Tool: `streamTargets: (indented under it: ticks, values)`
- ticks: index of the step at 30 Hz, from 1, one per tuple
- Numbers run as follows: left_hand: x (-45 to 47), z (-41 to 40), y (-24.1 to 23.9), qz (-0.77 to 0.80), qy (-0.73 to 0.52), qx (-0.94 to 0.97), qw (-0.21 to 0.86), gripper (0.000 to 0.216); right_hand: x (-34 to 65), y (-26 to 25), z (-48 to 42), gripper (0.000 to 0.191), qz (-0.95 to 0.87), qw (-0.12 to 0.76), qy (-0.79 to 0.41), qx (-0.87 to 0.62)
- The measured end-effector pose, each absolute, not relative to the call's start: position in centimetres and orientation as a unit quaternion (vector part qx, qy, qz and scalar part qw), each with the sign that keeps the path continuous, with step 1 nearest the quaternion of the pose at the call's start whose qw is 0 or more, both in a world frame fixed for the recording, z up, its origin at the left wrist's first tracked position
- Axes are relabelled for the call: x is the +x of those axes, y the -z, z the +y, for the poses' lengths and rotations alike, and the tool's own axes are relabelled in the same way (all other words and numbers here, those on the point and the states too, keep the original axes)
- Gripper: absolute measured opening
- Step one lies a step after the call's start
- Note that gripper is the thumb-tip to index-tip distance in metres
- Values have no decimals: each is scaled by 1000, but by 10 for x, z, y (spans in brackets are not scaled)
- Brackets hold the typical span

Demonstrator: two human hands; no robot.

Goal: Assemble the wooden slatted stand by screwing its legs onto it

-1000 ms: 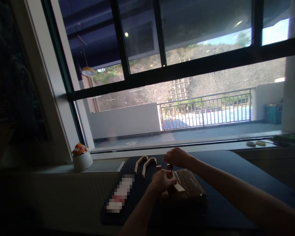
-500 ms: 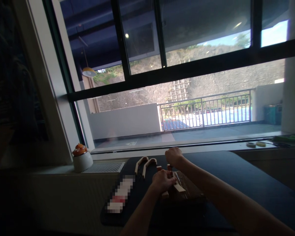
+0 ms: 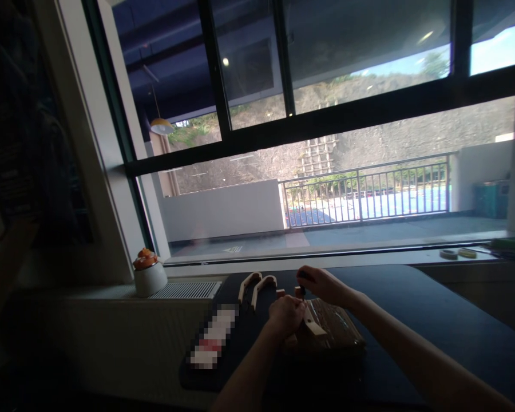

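My right hand [image 3: 320, 284] is closed around the dark handle of a screwdriver [image 3: 302, 290], which stands upright with its thin shaft pointing down. Just below it, my left hand [image 3: 285, 315] pinches a pale wooden piece [image 3: 315, 327] near the screwdriver's tip. This piece lies across a thick brown wooden block [image 3: 341, 326] with a grooved top; the fingers hide its far end. Small reddish wood ends stick up beyond my left hand. Two curved pale wooden pieces, a left one [image 3: 248, 284] and a right one [image 3: 261, 289], rest farther left.
Everything sits on a dark table [image 3: 395, 309] by a window. A blurred-out flat item [image 3: 214, 337] lies on its left part. On the sill to the left stands a white pot [image 3: 150, 279] with an orange lid. Tape rolls [image 3: 467, 253] lie on the right sill.
My right hand has come lower and turned at the wrist on the screwdriver, uncovering more of the block. My left hand stays at the wooden piece. The view has shifted slightly.
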State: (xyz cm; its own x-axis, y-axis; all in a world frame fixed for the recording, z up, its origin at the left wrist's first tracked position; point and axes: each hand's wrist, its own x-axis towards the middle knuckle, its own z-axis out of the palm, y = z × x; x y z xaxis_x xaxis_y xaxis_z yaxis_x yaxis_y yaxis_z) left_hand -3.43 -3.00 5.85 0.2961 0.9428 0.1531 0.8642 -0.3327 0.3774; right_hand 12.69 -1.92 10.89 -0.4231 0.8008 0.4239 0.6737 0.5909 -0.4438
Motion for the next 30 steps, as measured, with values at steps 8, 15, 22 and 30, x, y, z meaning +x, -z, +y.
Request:
streamTargets:
  ticks: [8, 15, 22, 30]
  values:
    - [-33, -31, -59, 567, -176, 798, 105, 40, 125, -112, -12, 24, -809, 337, -83, -475]
    - [-33, -31, -60, 569, -174, 796, 107, 40, 115, -107, -10, 25, -786, 358, -64, -500]
    - [-32, -32, -63, 577, -167, 793, 101, 38, 120, -104, -8, 25, -789, 370, -70, -486]
    - [-32, -33, -64, 571, -167, 797, 104, 39, 133, -107, -11, 36, -824, 388, -106, -398]
